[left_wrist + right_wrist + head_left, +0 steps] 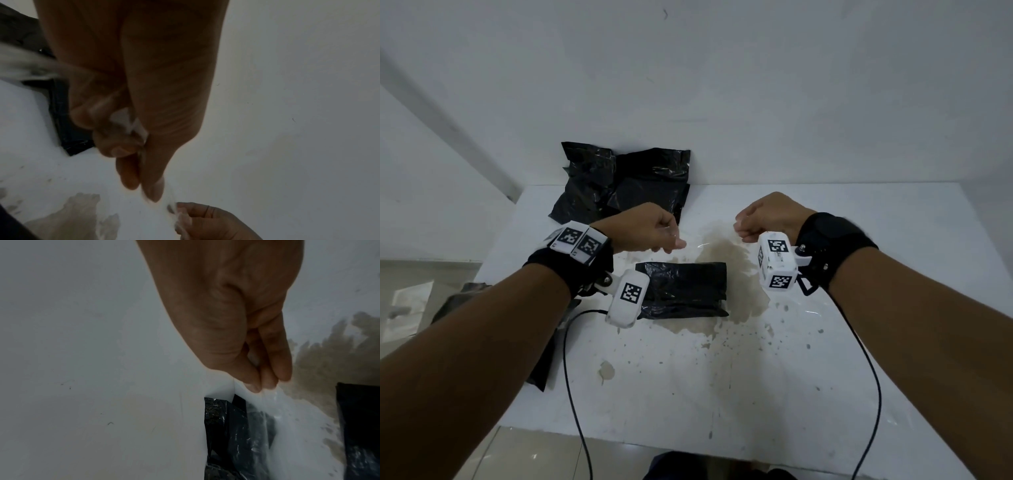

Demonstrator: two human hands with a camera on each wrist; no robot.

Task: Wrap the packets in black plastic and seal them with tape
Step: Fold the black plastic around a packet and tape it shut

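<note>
A packet wrapped in black plastic [685, 289] lies flat in the middle of the white table [825, 377]. Above its far edge, my left hand [676, 241] and right hand [739, 229] each pinch one end of a strip of clear tape [702, 245] stretched between them. In the left wrist view, thumb and fingers of my left hand [148, 186] press together on the tape [172, 204], and something white is tucked in the fist. My right hand [261, 384] pinches the tape [287, 410] at its fingertips. The tape hangs clear of the packet.
Several black-wrapped packets [619, 185] are piled against the wall at the back left. Loose black plastic [544, 363] hangs over the table's left edge. A brown stain [732, 260] spreads around the packet. Two black cables [571, 394] trail toward the front edge.
</note>
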